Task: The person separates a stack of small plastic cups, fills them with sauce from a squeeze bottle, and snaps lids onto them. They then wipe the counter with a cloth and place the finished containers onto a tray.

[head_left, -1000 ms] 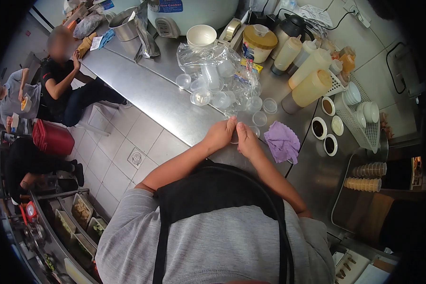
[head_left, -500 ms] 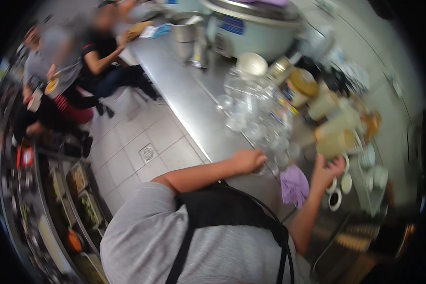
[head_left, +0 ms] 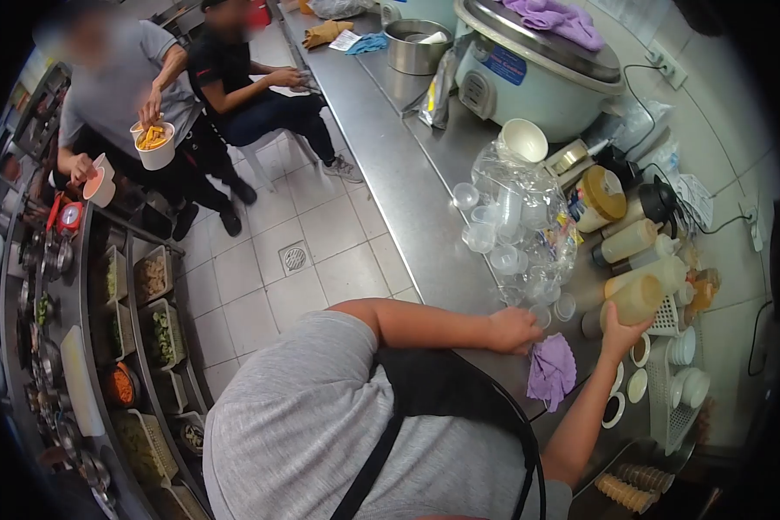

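Note:
My right hand (head_left: 624,334) is wrapped around the lower end of a squeeze bottle (head_left: 634,299) filled with yellowish sauce, its dark cap end pointing left. Closed, my left hand (head_left: 516,330) has a small clear plastic cup (head_left: 540,315) at its fingertips; the palm is hidden. Just beyond it lies a clear plastic bag (head_left: 559,247) with several small cups in and around it. A purple cloth (head_left: 552,373) rests on the counter between my hands.
More sauce bottles (head_left: 628,241) and a yellow-lidded jar (head_left: 600,198) line the wall side. Behind them stands a large rice cooker (head_left: 529,95). White baskets (head_left: 667,390) hold bowls at right. Two people are across the aisle, one holding a tub of food (head_left: 156,147).
My right hand has closed on the sauce bottle, which it was reaching toward. The view has shifted, and the standing person shows nearer with the tub.

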`<state>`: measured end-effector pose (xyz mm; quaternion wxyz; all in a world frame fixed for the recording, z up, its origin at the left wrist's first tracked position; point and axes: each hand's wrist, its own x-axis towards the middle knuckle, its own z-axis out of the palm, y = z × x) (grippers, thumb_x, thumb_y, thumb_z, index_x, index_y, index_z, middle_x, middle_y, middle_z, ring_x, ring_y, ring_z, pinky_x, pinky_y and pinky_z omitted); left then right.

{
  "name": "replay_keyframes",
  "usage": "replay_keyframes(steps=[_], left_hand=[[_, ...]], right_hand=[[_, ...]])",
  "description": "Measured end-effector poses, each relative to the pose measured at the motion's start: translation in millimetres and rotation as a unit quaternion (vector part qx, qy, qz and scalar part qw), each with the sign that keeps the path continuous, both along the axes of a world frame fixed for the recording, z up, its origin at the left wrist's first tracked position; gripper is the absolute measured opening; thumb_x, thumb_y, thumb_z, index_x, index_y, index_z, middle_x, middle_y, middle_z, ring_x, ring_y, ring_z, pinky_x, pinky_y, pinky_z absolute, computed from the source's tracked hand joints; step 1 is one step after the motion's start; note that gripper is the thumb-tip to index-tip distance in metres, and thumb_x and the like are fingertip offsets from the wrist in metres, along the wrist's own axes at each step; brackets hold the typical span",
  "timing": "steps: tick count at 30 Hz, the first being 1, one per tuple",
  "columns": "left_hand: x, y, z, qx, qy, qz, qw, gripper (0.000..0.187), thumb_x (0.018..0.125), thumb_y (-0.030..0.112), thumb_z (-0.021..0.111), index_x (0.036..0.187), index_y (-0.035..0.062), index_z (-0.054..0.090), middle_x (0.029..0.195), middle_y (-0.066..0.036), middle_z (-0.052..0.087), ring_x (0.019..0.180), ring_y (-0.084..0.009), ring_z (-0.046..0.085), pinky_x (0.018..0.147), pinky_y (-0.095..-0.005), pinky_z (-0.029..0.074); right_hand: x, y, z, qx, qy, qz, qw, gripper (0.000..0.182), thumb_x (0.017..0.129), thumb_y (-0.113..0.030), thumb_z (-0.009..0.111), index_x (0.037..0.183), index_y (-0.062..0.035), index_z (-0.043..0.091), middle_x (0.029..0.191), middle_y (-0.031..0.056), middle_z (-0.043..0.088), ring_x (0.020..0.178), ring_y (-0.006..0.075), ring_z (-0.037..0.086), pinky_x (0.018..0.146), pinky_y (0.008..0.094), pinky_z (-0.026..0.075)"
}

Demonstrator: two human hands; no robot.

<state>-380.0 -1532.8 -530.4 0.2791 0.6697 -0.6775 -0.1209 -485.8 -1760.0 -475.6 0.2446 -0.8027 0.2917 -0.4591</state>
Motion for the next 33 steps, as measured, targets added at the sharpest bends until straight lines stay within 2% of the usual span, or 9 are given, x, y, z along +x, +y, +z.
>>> replay_keyframes(steps=[2,4,5,6,7,9,14,29,33], left_hand=[[5.3,-3.2,-6.7,-0.096,0.128,0.022,0.987,0.038,0.072,0.029,0.06,0.099,0.007,0.047,0.093,-0.013,0.048,0.084,-0.0292,0.048,0.072,-0.0371,0.041],[11.9,-3.0,13.3,-0.045,0.452,0.104,0.885,0.033,0.076,0.026,0.056,0.1,0.0054,0.045,0.091,-0.012,0.049,0.077,-0.0268,0.049,0.069,-0.0345,0.043],[31.9,-20.8,-15.3,-0.36,0.086,0.051,0.927,0.032,0.082,0.033,0.048,0.101,0.0064,0.046,0.084,-0.01,0.052,0.065,-0.0202,0.05,0.058,-0.03,0.042],[32.5,-13.8,15.7,-0.163,0.457,0.133,0.864,0.035,0.084,0.037,0.042,0.102,0.0072,0.045,0.08,-0.008,0.052,0.06,-0.0173,0.048,0.054,-0.0281,0.039],[35.4,-1.8,50.4,0.079,0.732,0.197,0.647,0.039,0.087,0.042,0.035,0.103,0.008,0.045,0.077,-0.007,0.053,0.055,-0.0144,0.047,0.05,-0.0261,0.037],[40.9,-5.4,50.5,0.081,0.78,0.188,0.592,0.045,0.088,0.048,0.027,0.109,0.0096,0.04,0.072,-0.007,0.053,0.05,-0.0131,0.043,0.046,-0.0237,0.031],[36.3,-13.0,53.1,0.12,0.801,0.177,0.559,0.047,0.088,0.049,0.023,0.109,0.0103,0.04,0.074,-0.007,0.053,0.05,-0.0131,0.044,0.046,-0.0243,0.033],[33.1,-25.2,48.7,0.157,0.839,0.161,0.495,0.053,0.089,0.049,0.02,0.098,0.0058,0.048,0.07,-0.004,0.053,0.055,-0.0136,0.052,0.045,-0.0239,0.039],[35.7,-29.7,46.9,0.144,0.876,0.105,0.449,0.053,0.087,0.052,0.021,0.095,0.0075,0.048,0.073,-0.01,0.054,0.057,-0.0172,0.049,0.047,-0.0248,0.038]], right_hand=[[-0.5,25.6,24.2,-0.031,0.033,0.057,0.997,0.081,0.056,-0.009,0.073,0.123,0.0004,0.029,0.118,0.0186,0.041,0.11,0.0306,0.041,0.093,0.0382,0.033],[-4.1,47.5,55.2,-0.149,0.155,0.093,0.972,0.077,0.053,-0.007,0.072,0.12,-0.0015,0.034,0.113,0.0178,0.045,0.106,0.0339,0.042,0.09,0.0406,0.034],[-5.5,57.8,65.6,-0.17,0.193,0.09,0.962,0.076,0.052,-0.006,0.071,0.12,-0.003,0.035,0.11,0.0172,0.046,0.104,0.0345,0.043,0.089,0.0411,0.034],[-7.0,65.3,71.2,-0.19,0.229,0.09,0.951,0.075,0.052,-0.005,0.07,0.119,-0.0044,0.037,0.107,0.0165,0.047,0.102,0.035,0.043,0.088,0.0415,0.035],[-11.0,67.4,73.4,-0.221,0.248,0.095,0.939,0.074,0.052,-0.005,0.069,0.119,-0.0078,0.038,0.106,0.0155,0.046,0.101,0.0345,0.044,0.088,0.0428,0.034],[-17.1,71.2,77.4,-0.267,0.286,0.095,0.915,0.073,0.053,-0.004,0.067,0.119,-0.0133,0.039,0.106,0.0141,0.046,0.1,0.0334,0.044,0.089,0.0448,0.034],[-22.9,78.5,82.7,-0.321,0.35,0.09,0.875,0.073,0.053,-0.002,0.066,0.119,-0.0213,0.04,0.107,0.0128,0.043,0.101,0.0319,0.043,0.089,0.0482,0.032],[-13.7,70.8,79.5,-0.342,0.364,0.096,0.861,0.063,0.05,-0.004,0.065,0.11,-0.0162,0.049,0.097,0.0145,0.049,0.093,0.0322,0.046,0.081,0.0449,0.035],[-20.6,67.2,78.6,-0.367,0.342,0.066,0.863,0.05,0.066,-0.007,0.052,0.113,-0.022,0.049,0.091,0.0116,0.049,0.092,0.0301,0.046,0.084,0.0454,0.034]])
